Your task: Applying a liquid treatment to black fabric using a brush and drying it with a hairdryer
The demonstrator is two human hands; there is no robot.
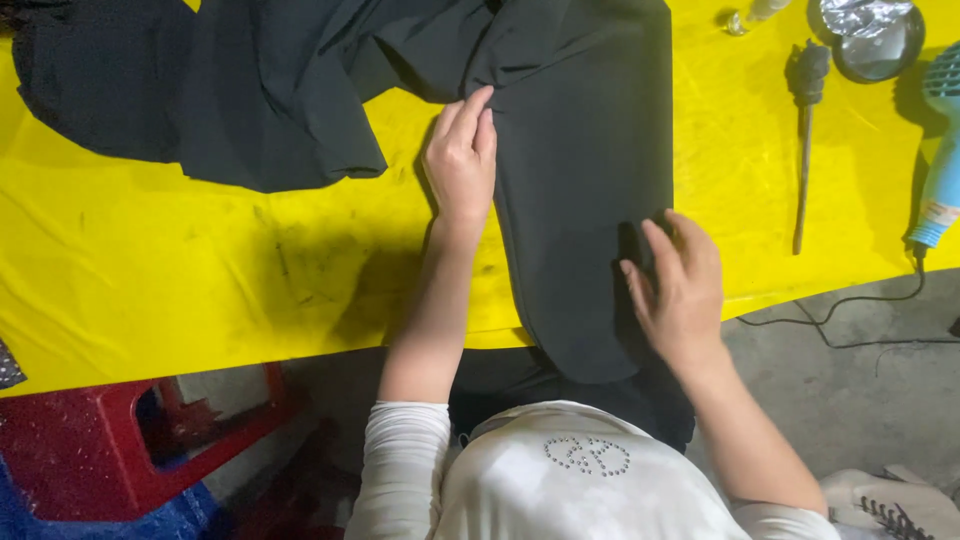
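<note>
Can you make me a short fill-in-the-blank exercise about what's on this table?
1. Both hands rest flat on a black cloth that lies on a ____ table cover.
2. The left hand presses the cloth's ____ edge, as the camera sees it.
3. The blue hair dryer lies at the table's ____ end, as the camera sees it.
4. The right hand lies ____ to the person's body than the left hand.

Missing words: yellow; left; right; nearer
</note>
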